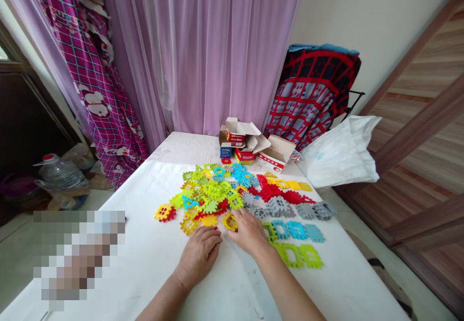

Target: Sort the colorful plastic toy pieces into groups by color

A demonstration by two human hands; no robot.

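Observation:
My right hand [249, 233] is closed on a yellow plastic building tile [229, 222] with a window-like opening, pinched between thumb and fingers at the near edge of a heap. My left hand [200, 254] lies on the white table just left of it, fingers together and slightly bent, with nothing visible in them. Just beyond its fingers is a flat yellow tile [209, 221]. The heap of notched tiles [215, 189] is mostly lime green, mixed with blue, yellow, red and grey ones.
Rows sorted by colour lie right of the heap: yellow tiles [290, 184], red tiles [275, 193], grey tiles [306, 211], blue tiles [297, 230] and green tiles [311, 256]. Opened cardboard boxes [277, 155] stand at the table's far edge, beside a white bag [340, 154]. A pixelated patch covers the left side.

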